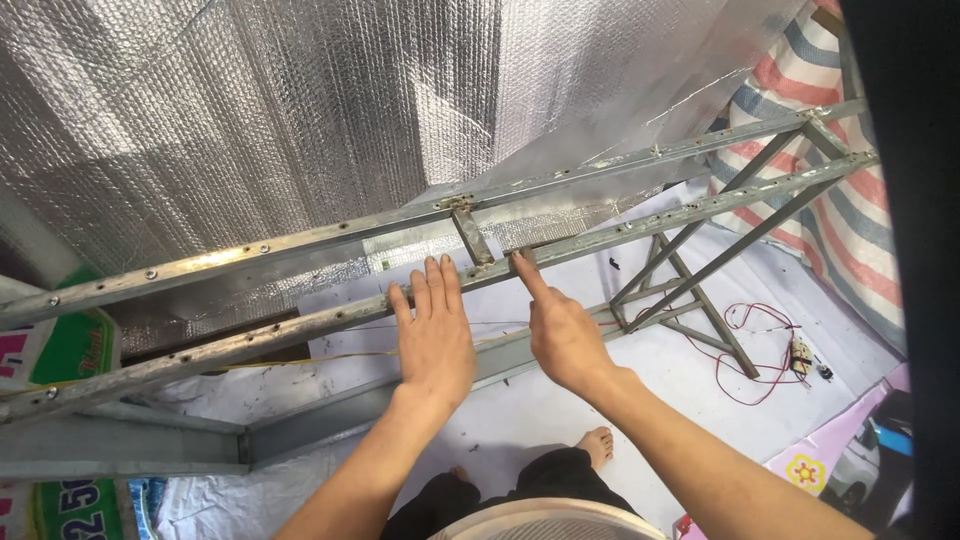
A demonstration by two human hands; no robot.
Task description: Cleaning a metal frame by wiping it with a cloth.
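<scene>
A wall of silver foil insulation (pixel 300 100) is seen behind a long metal frame (pixel 250 250) of two parallel rails joined by a short crosspiece (pixel 470 235). The near rail (pixel 700 205) is touched by both hands. The left hand (pixel 435 340) is laid flat, fingers spread, nothing gripped. The right hand (pixel 565 335) is curled, its forefinger pressed beside the crosspiece. Red wires (pixel 740 350) are seen on the floor.

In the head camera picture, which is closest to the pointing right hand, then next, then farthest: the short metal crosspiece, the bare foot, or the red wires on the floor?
From the right hand:
1. Short metal crosspiece, just above the fingertip, joining the two rails.
2. Bare foot, below the hand on the white floor sheet.
3. Red wires, far off to the right on the floor.
</scene>
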